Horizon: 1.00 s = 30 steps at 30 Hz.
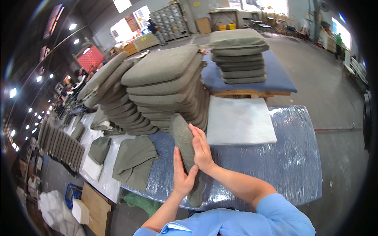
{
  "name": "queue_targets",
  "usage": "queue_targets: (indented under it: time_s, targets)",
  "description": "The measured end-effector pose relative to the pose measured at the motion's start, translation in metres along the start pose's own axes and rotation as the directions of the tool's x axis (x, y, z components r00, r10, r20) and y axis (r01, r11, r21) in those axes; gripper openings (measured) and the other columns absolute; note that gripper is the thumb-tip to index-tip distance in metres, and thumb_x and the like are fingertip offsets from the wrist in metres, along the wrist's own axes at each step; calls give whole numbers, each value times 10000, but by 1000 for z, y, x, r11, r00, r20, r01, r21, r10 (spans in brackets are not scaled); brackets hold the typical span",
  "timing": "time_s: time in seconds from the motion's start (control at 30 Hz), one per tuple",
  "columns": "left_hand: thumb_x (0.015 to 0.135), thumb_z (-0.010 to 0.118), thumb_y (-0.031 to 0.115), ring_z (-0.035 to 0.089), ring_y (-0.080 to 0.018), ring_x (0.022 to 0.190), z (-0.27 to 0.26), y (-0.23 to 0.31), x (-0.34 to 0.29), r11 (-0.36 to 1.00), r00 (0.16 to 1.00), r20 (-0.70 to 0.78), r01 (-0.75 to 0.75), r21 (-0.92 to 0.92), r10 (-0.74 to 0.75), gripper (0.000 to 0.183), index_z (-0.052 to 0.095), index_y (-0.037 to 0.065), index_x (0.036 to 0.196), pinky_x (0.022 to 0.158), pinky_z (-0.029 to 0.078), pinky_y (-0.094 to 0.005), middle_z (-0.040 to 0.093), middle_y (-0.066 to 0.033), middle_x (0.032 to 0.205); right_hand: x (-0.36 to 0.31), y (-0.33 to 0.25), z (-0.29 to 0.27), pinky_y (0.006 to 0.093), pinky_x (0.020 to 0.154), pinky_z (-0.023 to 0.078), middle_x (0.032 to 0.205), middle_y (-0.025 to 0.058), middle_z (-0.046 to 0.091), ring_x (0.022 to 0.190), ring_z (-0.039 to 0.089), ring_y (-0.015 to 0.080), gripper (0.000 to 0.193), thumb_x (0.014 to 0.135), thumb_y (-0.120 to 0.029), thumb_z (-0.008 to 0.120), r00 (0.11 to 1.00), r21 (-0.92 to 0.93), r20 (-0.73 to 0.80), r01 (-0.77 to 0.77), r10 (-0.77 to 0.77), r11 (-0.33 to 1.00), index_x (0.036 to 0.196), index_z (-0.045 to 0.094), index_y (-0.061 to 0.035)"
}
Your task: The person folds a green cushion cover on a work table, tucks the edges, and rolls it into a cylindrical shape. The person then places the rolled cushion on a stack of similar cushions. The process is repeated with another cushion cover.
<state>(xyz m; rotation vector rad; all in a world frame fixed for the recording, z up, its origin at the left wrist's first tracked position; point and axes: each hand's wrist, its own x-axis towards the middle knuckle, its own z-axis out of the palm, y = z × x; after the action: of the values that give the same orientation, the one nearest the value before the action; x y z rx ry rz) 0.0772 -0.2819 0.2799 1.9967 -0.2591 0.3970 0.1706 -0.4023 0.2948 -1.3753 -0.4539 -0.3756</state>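
A grey-green seat cushion point(182, 138) stands on its edge on the plastic-covered blue table point(283, 161). My left hand point(182, 177) presses flat against its left face, thumb hooked over the near edge. My right hand point(201, 148) lies flat on its right face, so the cushion is squeezed between both palms. Just behind it rises a tall stack of the same cushions point(165, 88). A white foam sheet point(238, 120) lies flat to the right of the cushion.
A second cushion stack point(239, 55) sits on a blue-topped pallet table beyond. More cushions point(104, 80) lean at the left. Empty grey-green covers point(134, 161) lie on a white bench. Cardboard boxes point(92, 206) stand on the floor lower left. People work far left.
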Motion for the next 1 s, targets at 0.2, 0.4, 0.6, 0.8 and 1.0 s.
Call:
queue_targets:
  time_s: [0.2, 0.4, 0.6, 0.8, 1.0]
  targets:
    - [1006, 727, 465, 222, -332, 1628, -19, -32, -25, 998, 999, 9, -34, -46, 35, 1109, 29, -49, 1699, 1300, 240, -443, 164, -234, 1766, -27, -7, 22, 411, 1235, 334, 1569, 179, 448, 1442, 459, 324, 511, 1115, -213, 446, 999, -26, -51, 12, -14, 1000, 1585, 487, -17]
    - [910, 838, 495, 275, -292, 1610, -26, -41, -46, 975, 998, 26, 53, -215, -48, 1252, 25, -24, 1708, 1290, 267, -430, 222, -192, 1750, -44, -11, 31, 434, 1239, 327, 1564, 202, 423, 1450, 428, 337, 553, 1059, -184, 505, 999, 6, -33, 11, -11, 1000, 1569, 463, 23]
    - [895, 866, 418, 270, -292, 1612, -39, -41, -60, 968, 998, 19, 70, -242, -67, 1249, 28, -27, 1707, 1291, 268, -430, 220, -195, 1752, -54, -18, 42, 455, 1223, 351, 1562, 224, 416, 1449, 419, 364, 614, 1025, -226, 587, 1000, 21, 7, 15, -15, 1000, 1565, 446, 31]
    - [859, 875, 400, 285, -388, 1610, -59, -37, -85, 997, 998, -34, 56, -58, -58, 1198, 136, -18, 1703, 1293, 276, -460, 250, -251, 1738, -39, -23, 43, 524, 1238, 328, 1559, 235, 474, 1523, 380, 424, 703, 855, -240, 780, 959, -33, 221, 186, -175, 982, 1469, 536, 1]
    - [850, 821, 225, 304, -488, 1577, -71, 13, -82, 984, 992, -129, 31, 175, -8, 1094, 162, -35, 1684, 1265, 333, -495, 270, -337, 1690, -22, -27, 61, 572, 1177, 383, 1308, 202, 639, 1354, 529, 446, 421, 767, -201, 767, 886, -2, 345, 331, -310, 944, 1127, 651, -17]
